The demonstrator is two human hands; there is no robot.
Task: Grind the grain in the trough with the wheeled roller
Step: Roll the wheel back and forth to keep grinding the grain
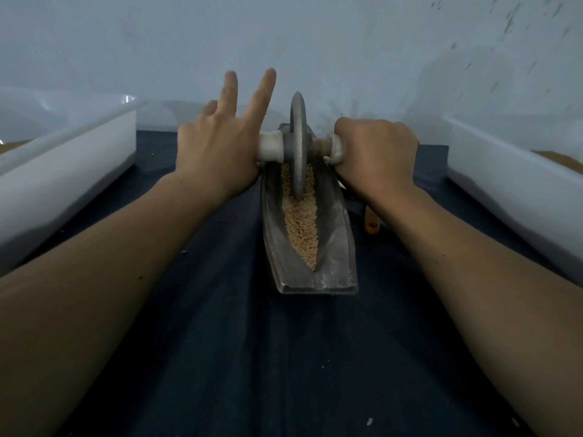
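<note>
two bare forearms come in from the lower corners, both cut off by the frame edge, over a dark blue cloth (236, 357) that hides the counter under it; a few pale specks lie on the cloth, too small to tell what they are. the trough (342, 247), a long grey metal boat shape, lies lengthwise down the middle on the cloth, its blunt near end toward the viewer and its far end hidden behind the wheel. the grain (301, 228) fills its narrow groove in a tan strip, and the wheel covers part of it. just right of the trough a small orange object (372, 227) sticks out from under the right wrist, mostly covered, so what it is cannot be told. the wheeled roller (298, 146) stands upright in the trough's far half, its disc edge down in the grain, its axle crossways. the left hand (217, 146) presses its palm on the pale left handle with its fingers straight and spread upward, so the handle end is hidden. the right hand (375, 149) is curled tightly round the right handle, and only a short stub shows. a white bin (63, 171) runs along the left and another white bin (511, 184) along the right, both cut off, each showing a brownish sliver inside that is hard to make out. behind them rises a pale wall (315, 42).
</note>
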